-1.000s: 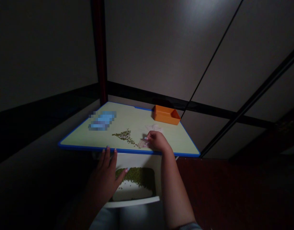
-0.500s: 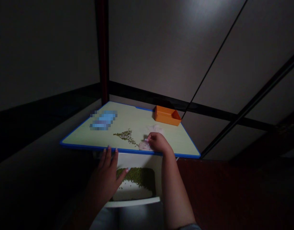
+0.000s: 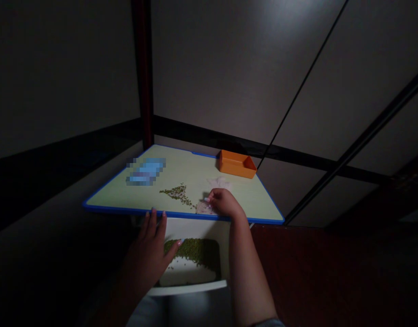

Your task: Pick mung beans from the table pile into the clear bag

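My right hand [image 3: 224, 202] is over the light tabletop [image 3: 127, 197], its fingers pinched beside a pale, thin material [image 3: 204, 208]; whatever lies between the fingertips is too small to make out. Left of it, small green grains [image 3: 176, 192] are scattered on the tabletop. My left hand [image 3: 150, 254] is spread with its fingertips at the table's blue front edge and nothing in it. Under that edge is a white open drawer or bin [image 3: 195, 287] holding many green grains [image 3: 198, 250], partly covered by my left thumb.
An orange open box [image 3: 238, 165] stands at the table's back right. A blurred blue item [image 3: 147, 171] lies at the back left. Dark panelled walls [image 3: 229, 68] rise behind the table, and a reddish floor [image 3: 297, 272] shows at the right.
The view has shifted very slightly. Both hands keep nearly the same places, and the grains look unchanged.
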Available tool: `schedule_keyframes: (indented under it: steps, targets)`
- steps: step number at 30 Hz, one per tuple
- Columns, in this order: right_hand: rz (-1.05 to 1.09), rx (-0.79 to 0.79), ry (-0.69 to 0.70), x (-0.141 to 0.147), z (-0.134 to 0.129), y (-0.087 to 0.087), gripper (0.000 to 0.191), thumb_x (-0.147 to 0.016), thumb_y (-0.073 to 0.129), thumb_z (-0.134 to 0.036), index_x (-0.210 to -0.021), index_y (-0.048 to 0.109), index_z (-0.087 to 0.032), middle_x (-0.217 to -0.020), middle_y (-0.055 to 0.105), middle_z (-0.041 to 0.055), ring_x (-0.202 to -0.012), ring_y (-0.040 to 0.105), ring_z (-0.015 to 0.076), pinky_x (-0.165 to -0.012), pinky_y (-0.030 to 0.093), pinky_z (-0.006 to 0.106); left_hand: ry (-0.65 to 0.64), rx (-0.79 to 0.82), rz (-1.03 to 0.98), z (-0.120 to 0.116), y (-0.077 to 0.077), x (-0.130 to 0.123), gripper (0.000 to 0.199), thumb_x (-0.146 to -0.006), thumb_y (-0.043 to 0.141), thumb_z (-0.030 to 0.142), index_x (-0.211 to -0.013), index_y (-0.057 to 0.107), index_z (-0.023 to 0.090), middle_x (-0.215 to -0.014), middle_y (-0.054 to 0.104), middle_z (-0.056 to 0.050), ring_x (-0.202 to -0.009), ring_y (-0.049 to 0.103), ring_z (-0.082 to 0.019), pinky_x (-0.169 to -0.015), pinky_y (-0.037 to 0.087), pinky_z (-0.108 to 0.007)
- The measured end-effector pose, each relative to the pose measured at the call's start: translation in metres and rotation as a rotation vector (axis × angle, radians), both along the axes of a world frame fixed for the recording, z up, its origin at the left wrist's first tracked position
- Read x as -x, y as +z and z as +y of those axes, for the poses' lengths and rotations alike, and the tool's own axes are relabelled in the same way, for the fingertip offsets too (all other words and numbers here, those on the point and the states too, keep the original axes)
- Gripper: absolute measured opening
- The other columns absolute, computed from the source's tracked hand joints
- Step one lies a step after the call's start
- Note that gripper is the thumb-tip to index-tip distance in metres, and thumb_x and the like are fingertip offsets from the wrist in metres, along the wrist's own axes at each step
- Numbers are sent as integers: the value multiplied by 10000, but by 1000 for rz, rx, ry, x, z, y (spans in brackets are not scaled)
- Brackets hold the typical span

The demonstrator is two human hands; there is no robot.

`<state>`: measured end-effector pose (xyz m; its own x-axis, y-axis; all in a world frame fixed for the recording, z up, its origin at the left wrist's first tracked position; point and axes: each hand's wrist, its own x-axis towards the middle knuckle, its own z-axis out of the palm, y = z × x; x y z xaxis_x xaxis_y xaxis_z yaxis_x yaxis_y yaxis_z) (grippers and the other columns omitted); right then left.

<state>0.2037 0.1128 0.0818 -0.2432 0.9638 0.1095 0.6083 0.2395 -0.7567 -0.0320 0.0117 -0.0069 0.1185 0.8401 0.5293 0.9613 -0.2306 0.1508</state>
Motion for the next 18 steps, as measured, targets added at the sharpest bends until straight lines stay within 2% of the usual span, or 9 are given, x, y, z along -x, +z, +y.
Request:
schedule_keyframes:
  steps: [12, 18]
  targets:
    - [92, 29, 20, 1, -1, 1, 101, -747, 614, -202, -671, 572, -151, -554, 550, -35, -501, 435, 73, -498, 308, 184, 0, 5, 0, 0, -1, 1, 805, -810, 381, 620, -1395, 365, 67, -1518, 268, -246, -1421, 221, -358, -1061, 393, -478]
    - [123, 16, -43, 0, 1, 0, 104, -760, 578, -206, -670, 548, -162, -581, 550, -26, -521, 459, 86, -511, 322, 191, -5, -17, 6, 1, -1, 1, 795, -805, 401, 614, -1378, 390, 63, -1498, 303, -256, -1414, 232, -362, -1049, 407, -477]
